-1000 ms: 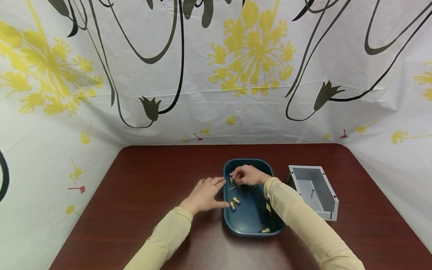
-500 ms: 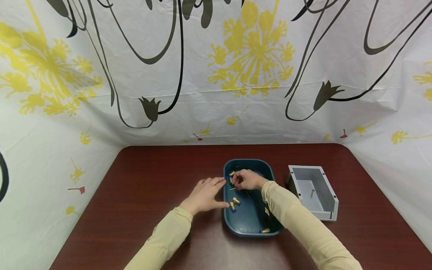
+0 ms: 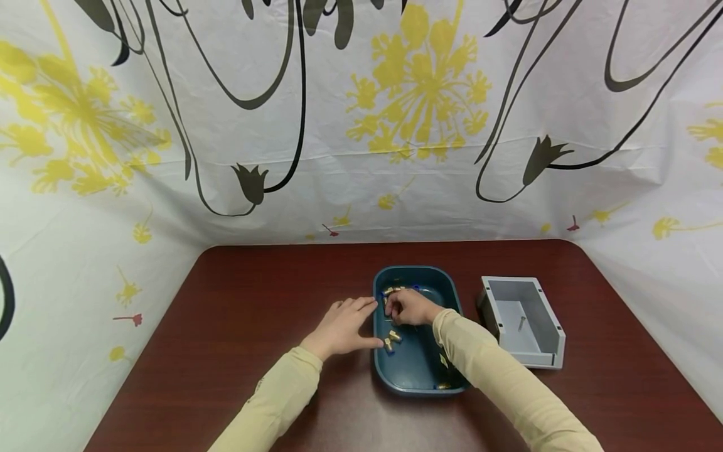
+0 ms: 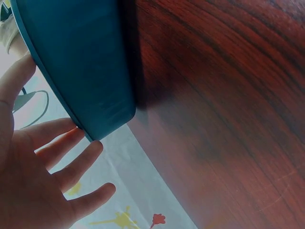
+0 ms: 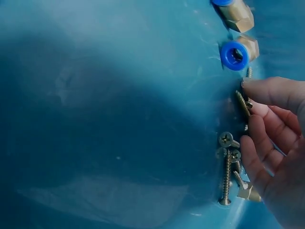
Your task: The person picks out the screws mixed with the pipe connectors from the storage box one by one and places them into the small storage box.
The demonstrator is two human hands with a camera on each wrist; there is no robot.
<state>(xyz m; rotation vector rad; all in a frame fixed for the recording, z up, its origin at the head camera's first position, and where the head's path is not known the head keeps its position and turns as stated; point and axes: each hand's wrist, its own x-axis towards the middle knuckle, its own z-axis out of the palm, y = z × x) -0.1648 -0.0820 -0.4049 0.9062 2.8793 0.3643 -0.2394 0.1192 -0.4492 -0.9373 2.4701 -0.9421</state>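
screws [image 5: 227, 179] lie in tray [image 3: 415, 371], by its left wall. right hand [image 3: 412, 306] bent over them, thumb near fingertips; can't tell if pinching. left hand [image 3: 342, 326] spread at tray's left rim: best brace lightly, pinch one shank.

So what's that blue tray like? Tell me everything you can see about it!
The blue tray is a dark teal-blue, looks like smooth, shiny plastic, and has rounded corners, raised walls and a rim. It lies flat on the reddish-brown table, longer from front to back, left of the grey box. Screws and brass-coloured fittings with blue ends lie inside. The left hand touches its rim.
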